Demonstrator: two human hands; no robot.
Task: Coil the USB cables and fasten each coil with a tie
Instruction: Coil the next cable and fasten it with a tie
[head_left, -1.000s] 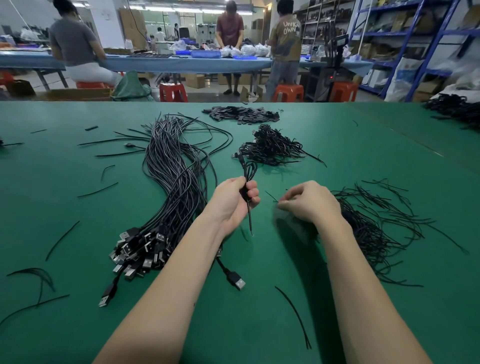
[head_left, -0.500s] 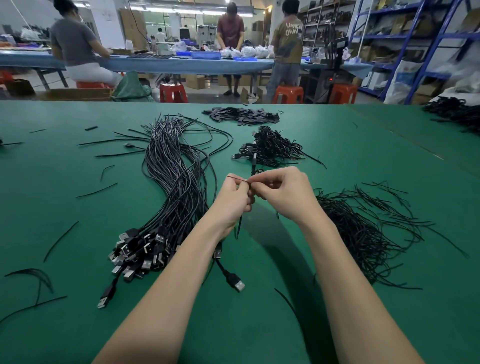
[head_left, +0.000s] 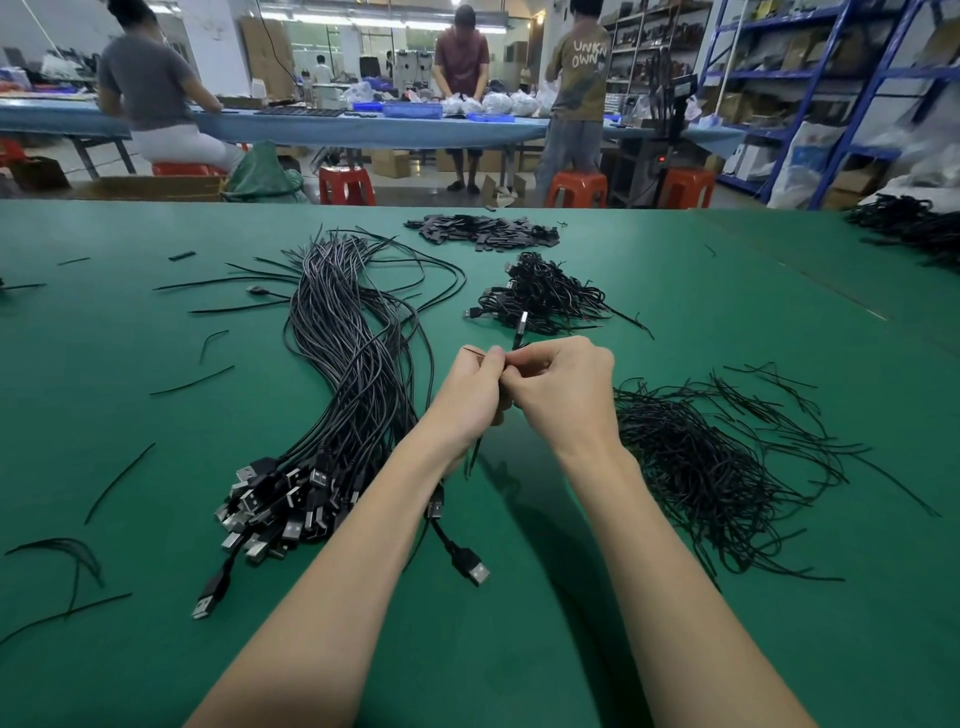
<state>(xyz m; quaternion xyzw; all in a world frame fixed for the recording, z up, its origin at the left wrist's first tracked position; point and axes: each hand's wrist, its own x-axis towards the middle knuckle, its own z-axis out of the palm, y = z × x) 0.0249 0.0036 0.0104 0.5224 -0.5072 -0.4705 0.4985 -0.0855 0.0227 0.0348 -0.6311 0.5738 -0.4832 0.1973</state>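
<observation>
A green table (head_left: 675, 649) carries a long cable bundle (head_left: 353, 374), loose ties (head_left: 717, 467) and coiled cables (head_left: 545, 299).

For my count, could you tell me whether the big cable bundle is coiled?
Uncoiled: the cable bundle lies stretched along the table.

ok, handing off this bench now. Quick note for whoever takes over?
Left hand grips a coiled cable, its plug sticking up.
Right hand pinches a tie at the coil; the twist is not finished.
Uncoiled cables lie in a long bundle to the left, loose ties to the right, finished coils in a pile ahead.
Left to do: finish this tie, then work through the bundle.
</observation>
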